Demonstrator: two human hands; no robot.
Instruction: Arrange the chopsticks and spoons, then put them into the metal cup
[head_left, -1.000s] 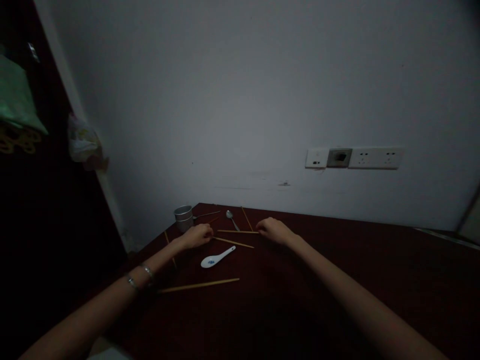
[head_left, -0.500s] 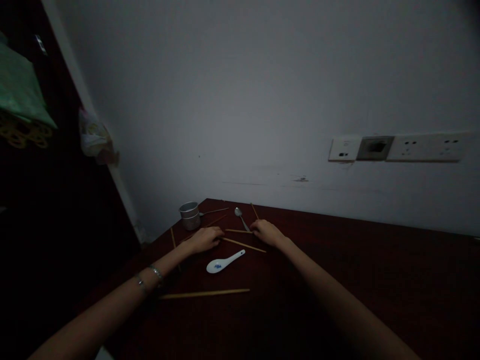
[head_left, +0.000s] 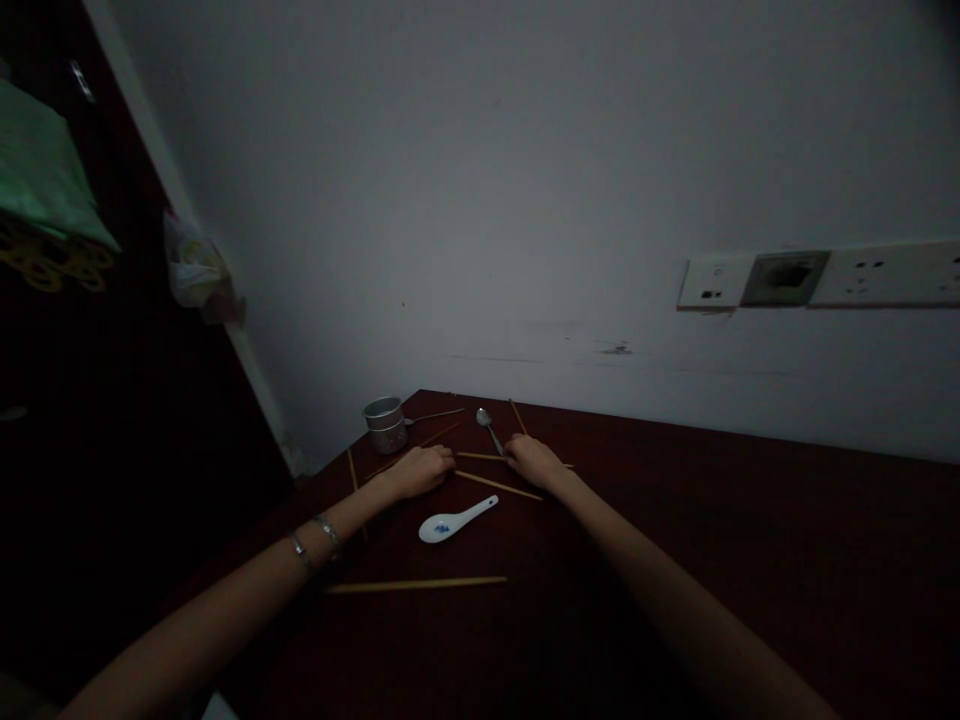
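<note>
My left hand (head_left: 422, 472) has its fingers closed at the left end of a wooden chopstick (head_left: 499, 486) lying on the dark red table. My right hand (head_left: 534, 461) is closed over the middle of another chopstick (head_left: 480, 457), whose far end shows past the wrist. Close to its fingertips is the handle end of a metal spoon (head_left: 487, 425); whether they touch is hidden. A further chopstick (head_left: 517, 415) sticks out behind this hand. Between my forearms lies a white ceramic soup spoon (head_left: 450, 523) with a blue mark. Nearer me lies one more chopstick (head_left: 420, 584).
A metal cup (head_left: 387, 428) stands at the table's back left corner, with a thin metal utensil (head_left: 435, 415) beside it. Chopsticks (head_left: 352, 470) lie around my left forearm. The wall (head_left: 525, 200) with sockets (head_left: 787, 278) borders the table's back edge.
The view has shifted slightly, so the things appear a little further right. The end of the chopstick under my right hand now shows beyond the wrist. Both hands stay nearly in place.
</note>
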